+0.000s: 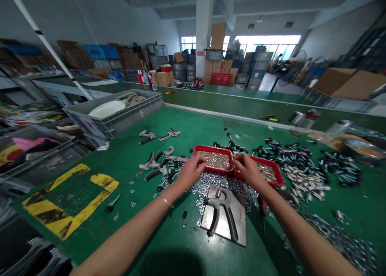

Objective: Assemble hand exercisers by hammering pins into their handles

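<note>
My left hand is at the left edge of a red tray full of small shiny metal pieces, its fingers curled and pinched together. My right hand reaches over the left end of a second red tray, which holds small metal pins. Its fingers are drawn together too; anything in either pinch is too small to make out. Between my forearms, a grey hand grip exerciser with black handles lies on a square metal plate. Loose nuts spread between the trays and the plate.
Several more hand grip exercisers lie to the left. Black-headed bolts and silver cylinders are heaped at right, with washers nearer me. A grey crate stands back left. A red-handled tool lies beside my right forearm.
</note>
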The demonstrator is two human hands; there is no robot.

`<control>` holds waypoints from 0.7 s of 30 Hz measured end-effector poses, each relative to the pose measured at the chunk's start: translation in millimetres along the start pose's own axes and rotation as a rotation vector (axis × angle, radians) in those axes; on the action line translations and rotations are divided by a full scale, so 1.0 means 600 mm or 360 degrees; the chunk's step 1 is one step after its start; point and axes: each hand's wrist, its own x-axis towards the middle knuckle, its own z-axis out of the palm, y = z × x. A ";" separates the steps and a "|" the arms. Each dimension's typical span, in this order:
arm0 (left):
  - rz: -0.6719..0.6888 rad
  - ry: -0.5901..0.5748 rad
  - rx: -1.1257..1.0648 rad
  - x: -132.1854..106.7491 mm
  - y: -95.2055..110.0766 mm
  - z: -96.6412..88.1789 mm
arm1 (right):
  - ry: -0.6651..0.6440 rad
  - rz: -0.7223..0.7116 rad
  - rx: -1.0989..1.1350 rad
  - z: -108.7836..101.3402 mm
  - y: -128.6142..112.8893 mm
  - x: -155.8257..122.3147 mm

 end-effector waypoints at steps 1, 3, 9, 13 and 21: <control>-0.0035 -0.0037 -0.0215 -0.029 0.005 0.002 | -0.0015 0.0031 0.0129 -0.008 0.002 -0.033; -0.0082 -0.0165 -0.0516 -0.083 0.018 0.016 | -0.0102 0.0196 0.0609 -0.010 0.004 -0.105; 0.0050 -0.0217 -0.0036 -0.136 0.060 0.084 | -0.0098 0.0782 0.1410 0.040 0.003 -0.249; 0.0239 -0.0179 0.0321 -0.127 0.065 0.105 | -0.0161 0.0795 0.1527 0.041 0.001 -0.269; 0.0663 -0.0166 0.0544 -0.132 0.044 0.104 | -0.0197 0.0819 0.1476 0.030 -0.004 -0.279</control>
